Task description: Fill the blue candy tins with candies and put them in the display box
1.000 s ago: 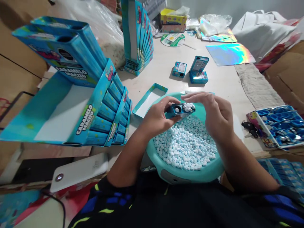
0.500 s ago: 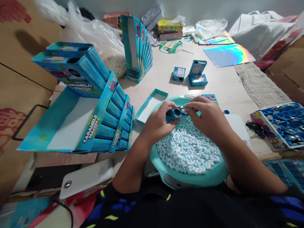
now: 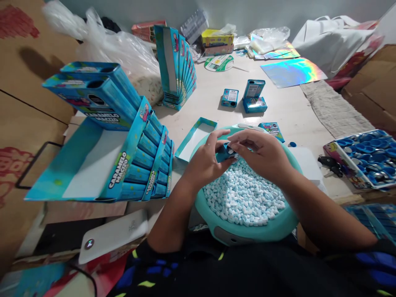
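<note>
Pale tabletop (image 3: 280,103) stretches ahead under a crowd of packaging, and at its near edge sits a round teal basin (image 3: 247,236) holding a deep heap of small blue-and-white candies (image 3: 243,198). Above the basin's far half, a small blue tin (image 3: 225,153) sits between the hands, its long axis lying nearly level and pointing toward about 2 o'clock, at the right hand; fingers cover most of its upper end. The left hand (image 3: 206,161) is closed around the tin's lower end, with its fingers curled over the top. The right hand (image 3: 260,154) is half curled, its fingertips (image 3: 233,146) touching the tin's upper end; whether they pinch anything there is too hidden to tell. A small card packet (image 3: 271,131) lies at the basin's rim around 1 o'clock, and a shallow open carton tray (image 3: 194,138) sits just beside the rim at 10 o'clock. Two more blue tins (image 3: 229,97) stand farther out at 12 o'clock, near a holographic sheet (image 3: 292,72) at 1 o'clock. Caramelo Macizo display cartons (image 3: 102,165) fill the 9 o'clock side, while a blue plastic blister tray (image 3: 369,159) lies at 3 o'clock
</note>
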Tool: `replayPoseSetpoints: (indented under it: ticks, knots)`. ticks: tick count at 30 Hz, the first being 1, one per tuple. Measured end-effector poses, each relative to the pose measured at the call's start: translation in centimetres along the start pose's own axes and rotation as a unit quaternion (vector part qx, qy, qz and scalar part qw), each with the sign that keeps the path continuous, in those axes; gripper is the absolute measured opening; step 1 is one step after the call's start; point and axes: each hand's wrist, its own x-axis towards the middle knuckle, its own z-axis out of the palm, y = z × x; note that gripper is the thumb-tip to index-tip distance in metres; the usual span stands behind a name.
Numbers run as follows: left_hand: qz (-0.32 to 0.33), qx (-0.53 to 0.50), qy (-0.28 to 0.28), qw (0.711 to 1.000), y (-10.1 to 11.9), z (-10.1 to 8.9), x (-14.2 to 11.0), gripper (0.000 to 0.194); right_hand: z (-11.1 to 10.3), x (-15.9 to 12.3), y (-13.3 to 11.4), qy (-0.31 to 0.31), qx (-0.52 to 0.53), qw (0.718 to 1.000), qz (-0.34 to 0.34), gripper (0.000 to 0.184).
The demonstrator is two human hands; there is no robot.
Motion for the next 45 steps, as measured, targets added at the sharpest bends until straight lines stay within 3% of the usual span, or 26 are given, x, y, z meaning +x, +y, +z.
replayPoseSetpoints:
  ticks: [7, 12, 19, 23, 26, 30, 34, 37, 39, 42, 45]
  knots:
    - [-0.008, -0.026, 0.012, 1.000, 0.1, 0.2, 0.1, 0.068, -0.4, -0.2, -0.1, 0.008, 0.039, 0.995, -0.092, 0.025]
    - [-0.009, -0.055, 0.011, 0.998, 0.1, 0.3, 0.2, 0.080, -0.7, -0.7, -0.3, -0.065, -0.087, 0.979, -0.170, 0.042]
    - [-0.016, -0.052, 0.022, 0.998, -0.5, 0.3, 0.1, 0.102, 0.7, -1.6, -0.8, -0.139, -0.265, 0.924, -0.236, 0.070]
    - [-0.026, -0.084, 0.019, 0.996, -0.8, 0.4, -0.1, 0.114, 1.0, -1.8, -1.0, -0.151, -0.311, 0.910, -0.230, 0.077]
    - [-0.019, -0.117, 0.029, 0.993, -0.6, 0.5, 0.0, 0.118, 0.3, -1.6, -1.1, -0.127, -0.317, 0.915, -0.214, 0.074]
    - [-0.022, -0.217, 0.047, 0.975, -0.4, 0.6, 0.3, 0.131, -2.0, -0.7, 0.2, -0.073, -0.272, 0.950, -0.136, 0.059]
    - [-0.031, -0.216, 0.029, 0.976, -0.7, 0.2, 0.6, 0.136, -3.7, -0.7, 1.9, -0.059, -0.159, 0.983, -0.069, 0.042]
    - [-0.031, -0.125, -0.022, 0.991, -0.7, -0.4, 0.7, 0.121, -4.6, -2.0, 2.4, 0.021, -0.123, 0.990, -0.065, 0.038]
    - [-0.046, 0.007, -0.080, 0.996, -0.8, -0.9, 1.0, 0.096, -6.1, -3.2, 2.8, 0.160, -0.131, 0.977, -0.053, 0.040]
    - [-0.101, 0.186, -0.217, 0.953, -0.8, -1.3, 1.8, 0.068, -10.2, -6.2, 4.4, 0.386, -0.190, 0.903, -0.014, 0.047]
    - [-0.167, 0.247, -0.314, 0.901, -0.8, -1.2, 2.4, 0.071, -14.2, -10.0, 7.2, 0.454, -0.261, 0.851, 0.030, 0.048]
